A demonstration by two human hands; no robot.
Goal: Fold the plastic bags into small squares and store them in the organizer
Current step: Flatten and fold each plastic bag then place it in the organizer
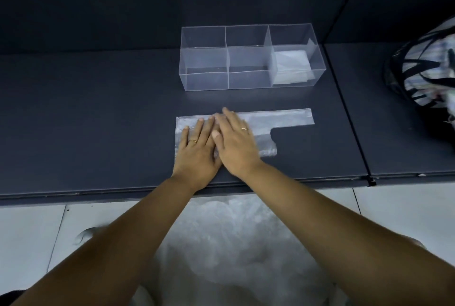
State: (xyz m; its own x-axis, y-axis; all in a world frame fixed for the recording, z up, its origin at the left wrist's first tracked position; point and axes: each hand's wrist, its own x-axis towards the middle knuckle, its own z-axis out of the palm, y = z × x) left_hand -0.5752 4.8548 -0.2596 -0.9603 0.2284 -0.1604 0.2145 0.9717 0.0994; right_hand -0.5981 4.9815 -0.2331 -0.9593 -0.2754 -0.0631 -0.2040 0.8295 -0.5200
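A clear plastic bag (283, 119) lies flat on the dark table, folded lengthwise, its handle strip reaching right. My left hand (197, 150) and my right hand (236, 142) both press flat on the bag's left part, fingers straight, the right hand partly over the left. Behind the bag stands a clear organizer (204, 59) with several compartments. Folded bags (291, 66) sit in its right front compartment; the other compartments look bare.
A heap of crumpled clear bags (234, 244) lies below the table's front edge (98, 193), between my forearms. A bag with dark straps (423, 64) stands at the far right. A seam (344, 98) splits the table surface on the right.
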